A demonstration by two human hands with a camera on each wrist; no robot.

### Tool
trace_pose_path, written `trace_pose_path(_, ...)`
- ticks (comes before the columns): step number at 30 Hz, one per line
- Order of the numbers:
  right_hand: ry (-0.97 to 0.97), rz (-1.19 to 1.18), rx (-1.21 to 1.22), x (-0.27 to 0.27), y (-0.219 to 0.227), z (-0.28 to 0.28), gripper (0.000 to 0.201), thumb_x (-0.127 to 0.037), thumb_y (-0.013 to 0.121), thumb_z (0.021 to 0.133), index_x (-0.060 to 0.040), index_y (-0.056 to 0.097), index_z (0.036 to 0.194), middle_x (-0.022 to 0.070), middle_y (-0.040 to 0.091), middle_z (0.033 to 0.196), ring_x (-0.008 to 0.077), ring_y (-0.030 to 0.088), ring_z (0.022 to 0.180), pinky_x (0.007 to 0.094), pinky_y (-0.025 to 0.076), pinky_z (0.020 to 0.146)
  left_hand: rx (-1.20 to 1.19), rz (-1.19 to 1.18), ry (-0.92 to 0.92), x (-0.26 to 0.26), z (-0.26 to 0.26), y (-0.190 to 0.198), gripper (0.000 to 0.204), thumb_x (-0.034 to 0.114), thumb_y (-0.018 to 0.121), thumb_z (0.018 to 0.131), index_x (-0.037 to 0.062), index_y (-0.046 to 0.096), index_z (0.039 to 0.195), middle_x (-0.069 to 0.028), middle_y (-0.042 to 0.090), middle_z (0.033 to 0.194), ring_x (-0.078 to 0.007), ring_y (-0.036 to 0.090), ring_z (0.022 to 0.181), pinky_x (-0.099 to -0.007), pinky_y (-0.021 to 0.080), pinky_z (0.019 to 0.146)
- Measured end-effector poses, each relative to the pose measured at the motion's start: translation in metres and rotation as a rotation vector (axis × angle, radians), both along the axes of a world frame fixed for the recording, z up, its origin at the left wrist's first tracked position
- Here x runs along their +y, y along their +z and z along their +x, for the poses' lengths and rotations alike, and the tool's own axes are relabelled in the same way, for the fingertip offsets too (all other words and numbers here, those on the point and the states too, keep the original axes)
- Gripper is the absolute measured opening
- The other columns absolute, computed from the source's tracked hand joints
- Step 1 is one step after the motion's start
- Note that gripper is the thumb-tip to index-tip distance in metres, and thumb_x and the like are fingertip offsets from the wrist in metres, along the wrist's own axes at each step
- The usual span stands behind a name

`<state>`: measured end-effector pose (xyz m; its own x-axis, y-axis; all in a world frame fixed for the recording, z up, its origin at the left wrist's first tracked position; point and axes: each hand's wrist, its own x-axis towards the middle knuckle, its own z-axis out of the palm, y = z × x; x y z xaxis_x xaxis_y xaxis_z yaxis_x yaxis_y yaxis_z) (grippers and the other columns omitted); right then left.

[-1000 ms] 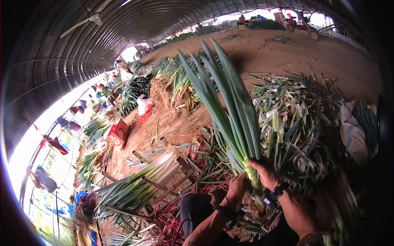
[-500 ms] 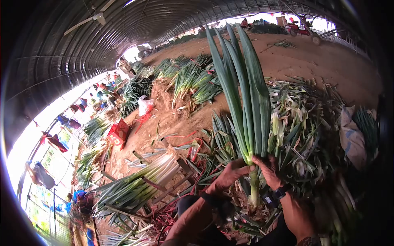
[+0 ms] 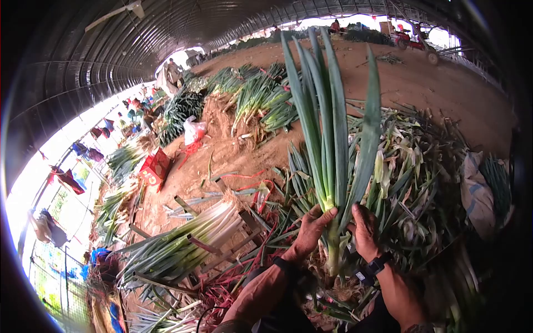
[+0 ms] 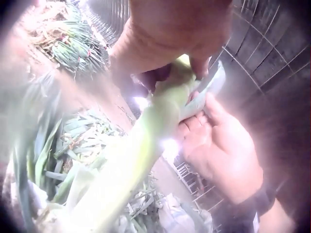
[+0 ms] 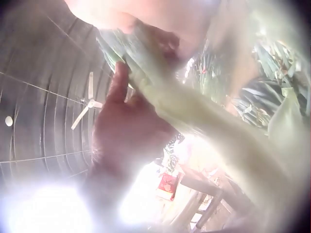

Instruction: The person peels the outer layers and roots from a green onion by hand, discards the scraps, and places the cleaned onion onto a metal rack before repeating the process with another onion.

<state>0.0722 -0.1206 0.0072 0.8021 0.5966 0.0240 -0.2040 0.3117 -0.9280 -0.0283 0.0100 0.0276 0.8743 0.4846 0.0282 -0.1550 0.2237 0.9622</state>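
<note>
A large green onion [image 3: 332, 250] stands upright in front of me, its pale stalk low and its long green leaves [image 3: 319, 127] fanned upward. My left hand [image 3: 308, 232] grips it at the neck, thumb across the front of the stalk. One outer leaf [image 3: 371, 127] leans away to the right of the others. My right hand [image 3: 365, 236] pinches that leaf near its base between thumb and fingers; the left wrist view shows the same leaf [image 4: 197, 104] bent off the stalk. In the right wrist view the thick pale stalk [image 5: 204, 114] crosses below the hands.
A wooden rack [image 3: 214, 247] at left holds a bundle of green onions [image 3: 186, 244]. Red straps [image 3: 222, 288] lie beside it. To the right is a heap of stripped leaves [image 3: 416, 166], then a white sack [image 3: 476, 188]. A red box [image 3: 155, 169] and onion piles [image 3: 266, 102] lie farther back.
The onion has swung from leaning left to nearly upright. An outer leaf has come apart from the rest and moved right with my right hand, which has drawn away from the stalk.
</note>
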Motion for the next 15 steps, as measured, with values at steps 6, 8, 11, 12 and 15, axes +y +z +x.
trace_pose_path(6, 0.092, 0.022, 0.084, 0.004, -0.015, -0.019, 0.037, -0.038, 0.056, 0.101, -0.0046, 0.064, 0.116, 0.0046, 0.065, 0.109, 0.0167, 0.064, 0.099, 0.0347, 0.054, 0.085, -0.066, -0.21, 0.187, 0.028, 0.002, -0.007, 0.032, 0.032, 0.07, 0.095, 0.0047, 0.063, 0.109, 0.0021, 0.063, 0.085, -0.0069, 0.056, 0.071, -0.0228, 0.044, 0.063)
trace_pose_path(8, 0.039, -0.134, -0.101, -0.005, 0.0, -0.031, 0.03, -0.033, 0.056, 0.101, -0.0048, 0.065, 0.096, -0.0019, 0.06, 0.089, 0.0102, 0.055, 0.082, 0.0299, 0.047, 0.072, -0.14, -0.301, 0.196, 0.036, 0.001, -0.006, 0.031, 0.031, 0.069, 0.096, 0.0048, 0.061, 0.11, -0.0004, 0.065, 0.087, -0.009, 0.059, 0.074, -0.0239, 0.046, 0.065)
trace_pose_path(11, 0.097, -0.327, -0.369, -0.022, 0.003, -0.057, 0.027, -0.027, 0.057, 0.099, -0.0051, 0.06, 0.084, -0.0041, 0.052, 0.073, 0.0065, 0.045, 0.071, 0.0286, 0.04, 0.063, -0.234, -0.358, 0.271, 0.05, -0.001, -0.005, 0.03, 0.029, 0.065, 0.098, 0.0053, 0.059, 0.116, -0.0033, 0.066, 0.09, -0.0118, 0.062, 0.079, -0.026, 0.049, 0.068)
trace_pose_path(12, 0.199, -0.457, -0.408, -0.033, -0.008, -0.067, 0.027, -0.029, 0.058, 0.098, -0.005, 0.062, 0.085, -0.005, 0.051, 0.071, 0.0061, 0.046, 0.069, 0.029, 0.04, 0.061, -0.245, -0.376, 0.312, 0.057, -0.003, -0.006, 0.03, 0.029, 0.065, 0.098, 0.0056, 0.058, 0.116, -0.0029, 0.066, 0.09, -0.0117, 0.062, 0.079, -0.0262, 0.049, 0.068)
trace_pose_path(15, 0.402, -0.547, -0.534, -0.068, -0.047, -0.095, 0.027, -0.028, 0.06, 0.096, -0.0025, 0.067, 0.091, 0.0003, 0.057, 0.068, 0.0093, 0.052, 0.064, 0.0311, 0.044, 0.058, -0.293, -0.371, 0.365, 0.074, -0.017, -0.002, 0.029, 0.028, 0.062, 0.1, 0.0055, 0.058, 0.117, -0.0022, 0.064, 0.092, -0.0126, 0.062, 0.077, -0.0271, 0.051, 0.067)
